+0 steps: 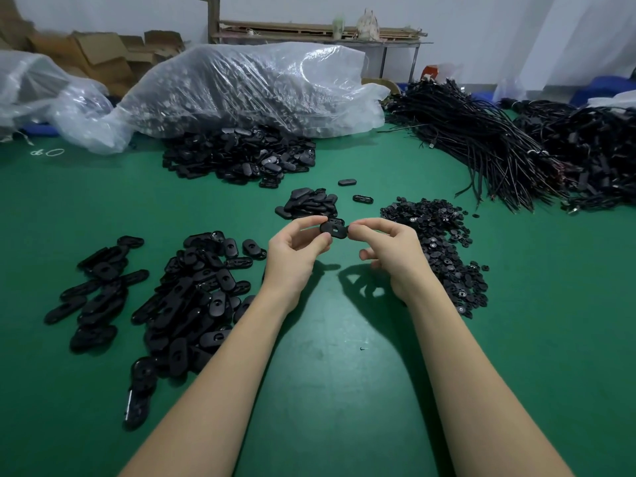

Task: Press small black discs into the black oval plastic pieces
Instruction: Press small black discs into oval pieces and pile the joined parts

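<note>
Head view, the only one given: just above the middle of the frame both hands meet over the green table [327,339]; the left hand [296,251] pinches one end of a black oval piece [333,229] between thumb and forefinger, and the right hand [389,251] pinches the other end, so the piece hangs clear of the table with its pale-looking hole turned toward the camera; the right hand's lower fingers curl toward the palm, and whether they hide a disc I cannot tell. At right of centre lies the heap of small discs [444,249], near the right wrist; at lower left sprawls a pile of ovals [192,297], with a smaller stack [311,203] just beyond the fingertips; whether either is finished work I cannot tell. Farther back, upper centre, sits a larger heap [241,156] spilling from a clear plastic bag [241,87]; at upper right, bundles of black cable [481,142].

The step in hand looks like seating a disc; to do it well, I judge, steady the oval by its edges with the left fingers clear of the hole; bring the disc square over the opening; press with the right thumb straight through the centre, backed from behind; a tilted disc may jam or sit proud, so feel that it lies flush before letting go.
</note>
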